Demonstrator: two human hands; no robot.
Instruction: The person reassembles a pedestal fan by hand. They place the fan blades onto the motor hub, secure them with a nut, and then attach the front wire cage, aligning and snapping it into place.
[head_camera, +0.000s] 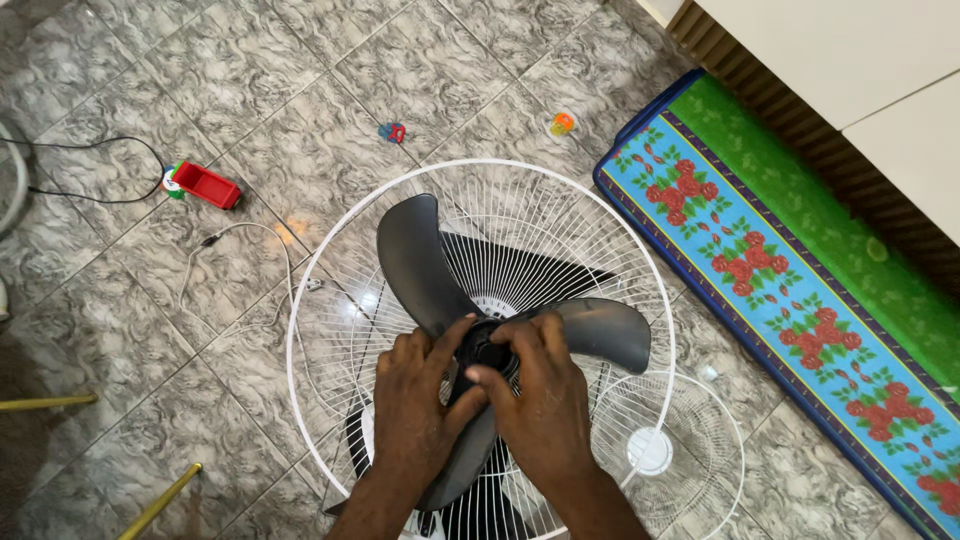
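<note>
A dark grey fan blade (425, 255) sits on its hub inside a round white wire fan guard (560, 195) lying face up over the floor. My left hand (415, 400) and my right hand (545, 395) both grip the black hub (487, 350) at the blade's centre, fingers wrapped around it from either side. One blade points up and left, another (605, 330) reaches right; the lower blades are partly hidden under my hands and forearms.
A second, smaller white guard (665, 440) lies at the lower right. A floral mat (790, 260) borders the right side. On the marble tiles sit a red toy (205, 185), white cable (235, 265), small toys (392, 131) (562, 124), and yellow sticks (160, 500).
</note>
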